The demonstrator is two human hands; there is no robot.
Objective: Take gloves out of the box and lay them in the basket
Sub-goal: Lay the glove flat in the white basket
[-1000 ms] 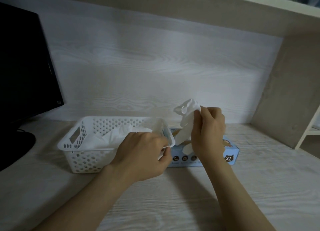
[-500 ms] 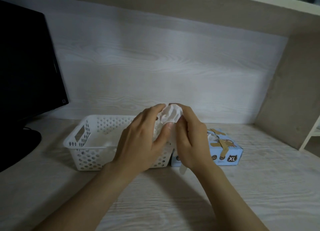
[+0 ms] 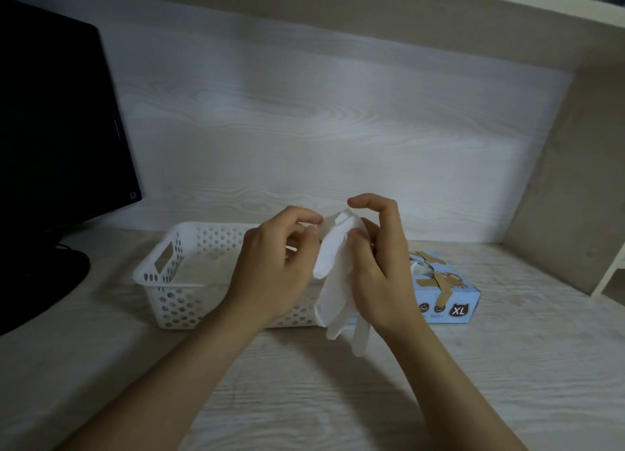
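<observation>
Half a second ago the glove sat bunched between our palms; now it has unrolled and hangs long, and our hands have drawn a little apart. We hold the glove (image 3: 333, 274) in the air over the desk (image 3: 304, 400), in front of the right end of the basket (image 3: 159, 281) and just left of the box (image 3: 453, 301), with its fingers dangling close to the desk top. Our left hand (image 3: 277, 274) seems to pinch its upper edge with curled fingertips. Our right hand (image 3: 382, 274) presses the upper end between thumb and fingers, the index finger lifted free above. We judge the glove very light, thin and limp: it keeps no shape, folds on itself, and may cling or slip between dry fingers. A pinch at the upper end with each hand, set apart, should spread it flat; a hold on the dangling fingers would likely let it twist. Laying it calls for a slow lowering over the basket rim, lest it crumple.
</observation>
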